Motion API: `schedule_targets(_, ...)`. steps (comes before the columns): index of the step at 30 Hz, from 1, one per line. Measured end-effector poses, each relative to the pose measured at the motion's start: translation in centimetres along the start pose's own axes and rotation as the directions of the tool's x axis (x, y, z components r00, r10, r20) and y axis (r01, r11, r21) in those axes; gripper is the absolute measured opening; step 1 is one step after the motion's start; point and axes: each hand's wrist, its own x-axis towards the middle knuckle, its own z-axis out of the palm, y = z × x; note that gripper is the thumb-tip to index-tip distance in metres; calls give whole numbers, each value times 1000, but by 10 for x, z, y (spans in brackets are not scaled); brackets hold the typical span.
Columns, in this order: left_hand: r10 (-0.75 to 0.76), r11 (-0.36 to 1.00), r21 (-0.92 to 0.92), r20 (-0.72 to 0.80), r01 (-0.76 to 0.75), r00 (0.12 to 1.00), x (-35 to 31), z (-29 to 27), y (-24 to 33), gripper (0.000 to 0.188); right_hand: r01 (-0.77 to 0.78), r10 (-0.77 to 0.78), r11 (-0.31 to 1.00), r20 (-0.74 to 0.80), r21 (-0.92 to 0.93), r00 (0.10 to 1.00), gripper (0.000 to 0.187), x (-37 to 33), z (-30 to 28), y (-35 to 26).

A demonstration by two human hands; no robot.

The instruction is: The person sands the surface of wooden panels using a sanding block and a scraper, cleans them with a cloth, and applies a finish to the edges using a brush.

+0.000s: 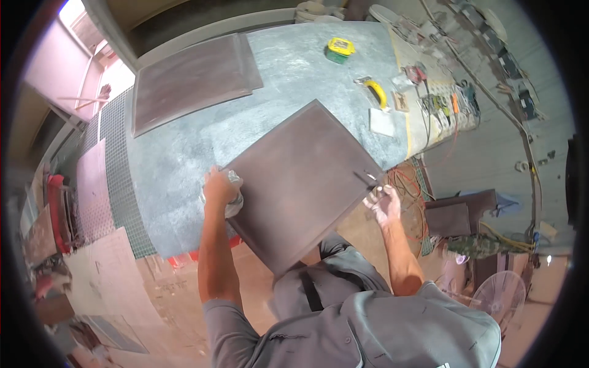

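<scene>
A flat brown rectangular panel (304,178) is held at a slant in front of me, one corner pointing away over the table and the near corner over my lap. My left hand (219,187) is closed round a crumpled whitish cloth (235,195) at the panel's left corner. By the right corner is my right hand (385,205), its dusty fingers curled. A small dark, thin object (367,178) shows beside those fingers over the panel's edge, too blurred to name.
More brown panels (190,80) lie at the back left of the blue-grey table (172,165). Further right are a yellow-and-green tub (340,50), a yellow curved-handled tool (375,93), a white square pad (381,122) and several hand tools (442,105). Cables (408,184) and a fan (500,294) stand lower right.
</scene>
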Motion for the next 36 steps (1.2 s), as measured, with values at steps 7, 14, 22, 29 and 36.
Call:
schedule_targets(7, -220, 904, -369, 26, 215, 975, -142, 47, -33, 33, 61, 31, 968, 352, -245, 935, 6, 41, 121, -39)
schedule_targets(14, -574, 200, -749, 433, 632, 695, -311, 231, 5, 48, 134, 361, 836, 717, -532, 596, 15, 104, 307, 56)
schedule_targets(22, -220, -551, -786, 462, 282, 859, -223, 219, 251, 28, 11, 539, 797, 718, -604, 440, 9, 80, 347, 121)
schedule_targets(29, -12, -377, -826, 458, 420, 889, -151, 199, 263, 25, -112, 601, 751, 604, -650, 523, 8, 93, 267, 56)
schedule_targets(36, -329, -689, -724, 358, 37, 874, -272, 156, 92, 46, -202, 628, 715, 488, -669, 606, 11, 113, 236, 64)
